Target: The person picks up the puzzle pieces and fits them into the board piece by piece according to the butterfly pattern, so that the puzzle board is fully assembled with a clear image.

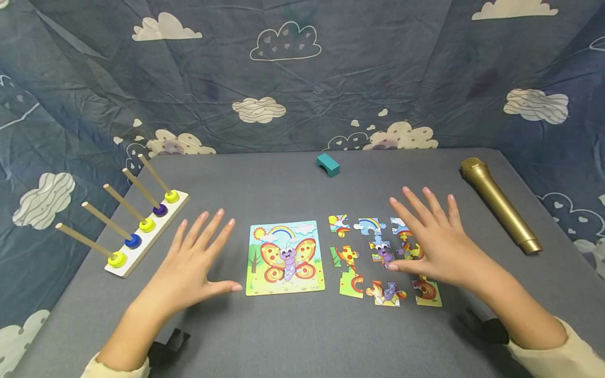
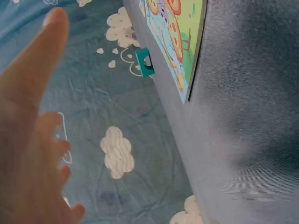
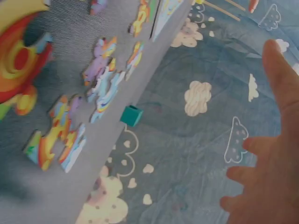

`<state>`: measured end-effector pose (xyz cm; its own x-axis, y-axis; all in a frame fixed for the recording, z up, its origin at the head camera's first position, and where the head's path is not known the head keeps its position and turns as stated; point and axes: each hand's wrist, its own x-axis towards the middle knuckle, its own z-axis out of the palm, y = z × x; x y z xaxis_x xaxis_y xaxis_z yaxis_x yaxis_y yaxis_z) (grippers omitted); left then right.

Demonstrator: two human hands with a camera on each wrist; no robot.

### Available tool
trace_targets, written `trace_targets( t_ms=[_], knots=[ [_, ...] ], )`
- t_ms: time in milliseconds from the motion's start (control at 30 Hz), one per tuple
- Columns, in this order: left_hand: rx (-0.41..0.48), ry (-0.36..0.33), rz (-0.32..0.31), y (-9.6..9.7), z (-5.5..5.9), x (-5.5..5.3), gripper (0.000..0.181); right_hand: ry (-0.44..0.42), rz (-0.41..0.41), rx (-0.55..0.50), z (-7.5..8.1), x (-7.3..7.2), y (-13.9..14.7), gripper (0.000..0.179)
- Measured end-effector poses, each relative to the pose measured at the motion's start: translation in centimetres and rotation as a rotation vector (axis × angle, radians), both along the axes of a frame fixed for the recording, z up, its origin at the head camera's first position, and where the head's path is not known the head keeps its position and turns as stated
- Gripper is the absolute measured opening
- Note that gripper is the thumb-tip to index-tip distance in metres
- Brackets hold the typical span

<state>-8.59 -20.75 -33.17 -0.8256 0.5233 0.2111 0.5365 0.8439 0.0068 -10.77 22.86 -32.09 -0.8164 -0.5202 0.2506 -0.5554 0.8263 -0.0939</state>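
My left hand (image 1: 191,268) is held over the table with fingers spread, left of a square butterfly picture board (image 1: 285,258). It holds nothing; its thumb tip points toward the board's left edge. On the right, my right hand (image 1: 439,247) hovers with spread fingers above loose jigsaw pieces, partly covering those on the right side. The pieces lie apart in rough rows: a rainbow piece (image 1: 370,226) at the top, a purple butterfly-face piece (image 1: 382,252) in the middle and a green corner piece (image 1: 351,284) at lower left. In the right wrist view, a red swirl piece (image 3: 21,60) looms close.
A bead rack (image 1: 146,233) with upright wooden rods and yellow and blue beads stands at left. A teal arch block (image 1: 328,165) sits near the back edge. At right lies a gold microphone (image 1: 501,205). A cloud-patterned cloth (image 1: 293,89) hangs behind the grey table.
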Motion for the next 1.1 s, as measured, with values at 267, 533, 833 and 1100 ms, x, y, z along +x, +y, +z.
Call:
trace_targets(
  t_ms=[267, 533, 833, 1100],
  knots=[
    [0.214, 0.006, -0.096, 0.4, -1.4, -1.4, 0.102, -0.074, 0.109, -0.265, 0.5, -2.7, -2.4, 0.102],
    [0.49, -0.165, -0.015, 1.9, -4.0, -2.6, 0.094, -0.287, 0.1, -0.451, -1.3, -5.0, -4.9, 0.09],
    [0.541, -0.398, 0.036, 2.1, -6.4, -2.9, 0.085, -0.395, 0.081, -0.478, -4.8, -6.7, -6.1, 0.082],
    [0.543, -0.424, 0.039, 1.6, -8.0, -3.1, 0.078, -0.489, 0.046, -0.425, -6.8, -7.9, -5.6, 0.071]
  ],
)
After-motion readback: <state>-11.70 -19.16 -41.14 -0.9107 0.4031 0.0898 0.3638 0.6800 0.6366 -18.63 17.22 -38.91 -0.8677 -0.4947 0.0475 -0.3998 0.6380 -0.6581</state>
